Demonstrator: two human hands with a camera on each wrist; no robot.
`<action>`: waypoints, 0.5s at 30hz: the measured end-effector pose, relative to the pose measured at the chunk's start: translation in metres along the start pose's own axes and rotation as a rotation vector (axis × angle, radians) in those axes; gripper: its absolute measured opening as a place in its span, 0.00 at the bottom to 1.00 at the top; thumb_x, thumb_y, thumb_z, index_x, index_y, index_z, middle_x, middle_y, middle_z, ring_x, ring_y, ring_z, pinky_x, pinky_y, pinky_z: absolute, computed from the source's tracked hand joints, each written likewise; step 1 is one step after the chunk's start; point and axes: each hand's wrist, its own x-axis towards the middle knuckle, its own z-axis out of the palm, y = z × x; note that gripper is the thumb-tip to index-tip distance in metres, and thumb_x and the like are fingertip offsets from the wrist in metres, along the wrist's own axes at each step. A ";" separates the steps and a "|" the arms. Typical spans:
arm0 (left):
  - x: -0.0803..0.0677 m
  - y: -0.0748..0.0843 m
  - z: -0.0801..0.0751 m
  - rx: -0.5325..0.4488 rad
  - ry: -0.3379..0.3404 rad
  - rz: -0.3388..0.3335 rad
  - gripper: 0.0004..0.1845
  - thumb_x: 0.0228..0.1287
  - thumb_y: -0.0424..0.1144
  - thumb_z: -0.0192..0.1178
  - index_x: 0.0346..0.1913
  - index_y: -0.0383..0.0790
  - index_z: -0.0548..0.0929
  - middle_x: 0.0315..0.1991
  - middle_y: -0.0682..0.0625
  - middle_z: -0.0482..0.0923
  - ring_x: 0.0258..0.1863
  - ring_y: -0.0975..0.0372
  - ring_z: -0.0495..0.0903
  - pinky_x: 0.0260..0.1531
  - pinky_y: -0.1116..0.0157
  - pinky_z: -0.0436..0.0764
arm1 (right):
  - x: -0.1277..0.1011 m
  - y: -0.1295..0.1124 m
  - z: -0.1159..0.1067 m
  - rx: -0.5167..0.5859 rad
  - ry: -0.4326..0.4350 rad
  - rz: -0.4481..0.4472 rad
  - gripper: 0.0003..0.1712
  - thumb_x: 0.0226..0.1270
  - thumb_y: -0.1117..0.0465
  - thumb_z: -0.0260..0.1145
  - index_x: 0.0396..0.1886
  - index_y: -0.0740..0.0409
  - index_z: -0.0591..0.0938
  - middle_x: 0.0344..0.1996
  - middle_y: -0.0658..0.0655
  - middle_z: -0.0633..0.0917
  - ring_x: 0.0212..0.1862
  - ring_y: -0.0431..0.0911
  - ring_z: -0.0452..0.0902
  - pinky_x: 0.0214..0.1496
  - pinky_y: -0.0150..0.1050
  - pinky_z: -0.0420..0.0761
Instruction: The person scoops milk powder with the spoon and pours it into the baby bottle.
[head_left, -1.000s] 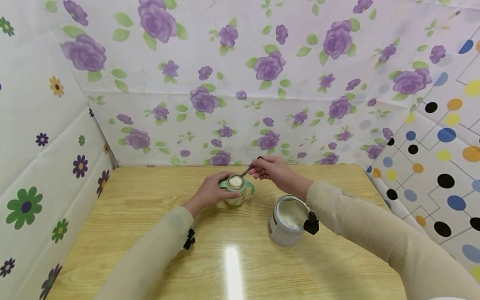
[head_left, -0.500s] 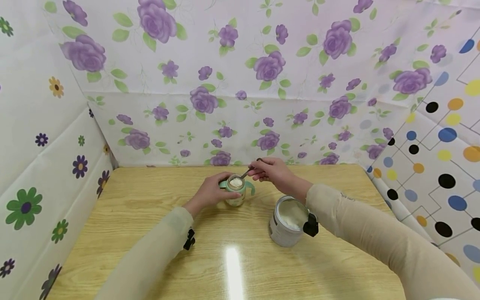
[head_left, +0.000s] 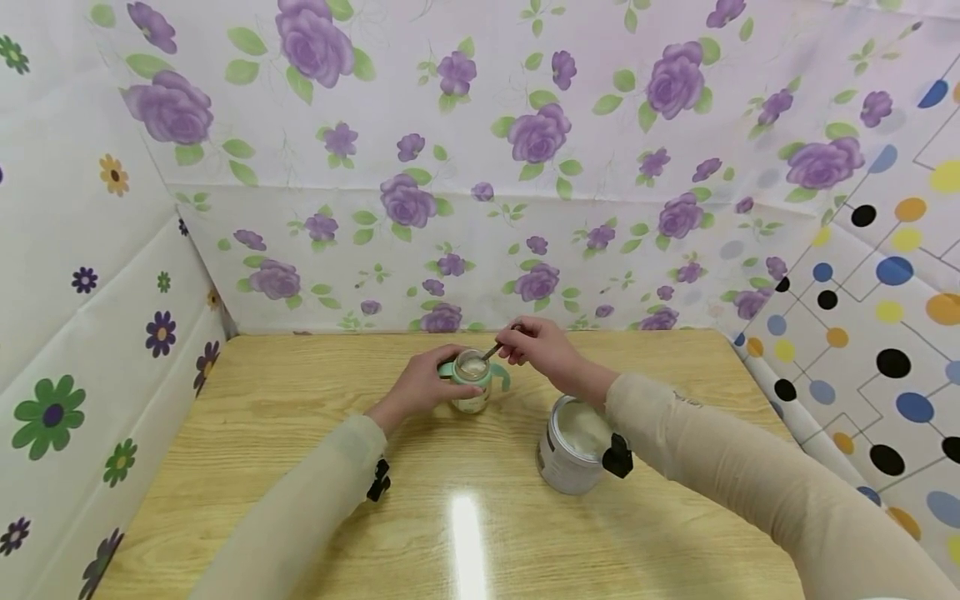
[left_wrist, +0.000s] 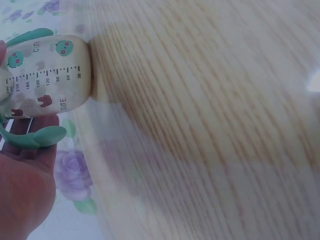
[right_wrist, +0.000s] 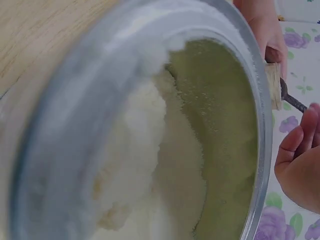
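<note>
Head view: the bottle [head_left: 472, 403] stands upright on the table [head_left: 315, 475] near its far edge, long axis vertical, mouth facing up. One green handle [head_left: 502, 377] sticks out to the right and bends downward. The left hand [head_left: 425, 381] is clamped round the bottle's other side, thumb across the front. The right hand [head_left: 551, 350] pinches a dark spoon [head_left: 492, 351], which slants down and leftward from the fingers to the bottle's mouth; its upper end pokes out above the hand. The spoon's bowl is too small to make out.

Nearer the person, below the right forearm, a can [head_left: 567, 475] stands upright and open, apart from the bottle. The table is pale yellow wood grain with a bright streak of reflected light. Cloth with purple roses [head_left: 540, 132] hangs behind it, cloth with small mixed flowers [head_left: 52, 414] at the left, and cloth with coloured dots joined by lines [head_left: 892, 361] at the right.

Whitish contents show inside the bottle's neck. In the left wrist view its clear wall carries a printed scale, 30 nearest the base, the word CUTE, and little green and brown figures. In the right wrist view, pale powder [right_wrist: 175, 165] lies clumped inside the can's silvery rim.
</note>
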 end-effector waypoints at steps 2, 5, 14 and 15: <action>0.000 0.000 0.000 -0.001 -0.001 0.000 0.34 0.59 0.51 0.82 0.68 0.53 0.83 0.57 0.56 0.86 0.55 0.58 0.84 0.58 0.53 0.84 | -0.001 0.000 0.001 -0.031 -0.004 -0.021 0.14 0.85 0.60 0.61 0.51 0.69 0.83 0.37 0.56 0.86 0.39 0.50 0.82 0.44 0.37 0.84; 0.000 -0.001 0.000 0.001 -0.002 0.000 0.34 0.59 0.51 0.82 0.68 0.52 0.83 0.57 0.55 0.86 0.55 0.58 0.84 0.57 0.53 0.84 | -0.003 -0.001 0.003 -0.069 -0.018 -0.053 0.13 0.85 0.63 0.58 0.54 0.70 0.81 0.38 0.56 0.85 0.41 0.53 0.81 0.44 0.36 0.82; -0.002 0.001 0.001 -0.005 0.001 -0.007 0.35 0.60 0.51 0.81 0.70 0.52 0.82 0.59 0.54 0.85 0.56 0.56 0.83 0.58 0.52 0.83 | -0.007 0.002 0.000 -0.178 -0.022 -0.137 0.10 0.83 0.68 0.55 0.54 0.64 0.81 0.37 0.62 0.84 0.41 0.58 0.81 0.43 0.36 0.82; -0.003 0.002 0.001 -0.007 0.000 -0.009 0.36 0.60 0.52 0.81 0.70 0.52 0.82 0.60 0.54 0.85 0.57 0.55 0.83 0.58 0.51 0.83 | -0.007 0.002 -0.001 -0.188 -0.019 -0.140 0.11 0.83 0.68 0.55 0.55 0.64 0.81 0.37 0.62 0.84 0.41 0.58 0.81 0.43 0.36 0.82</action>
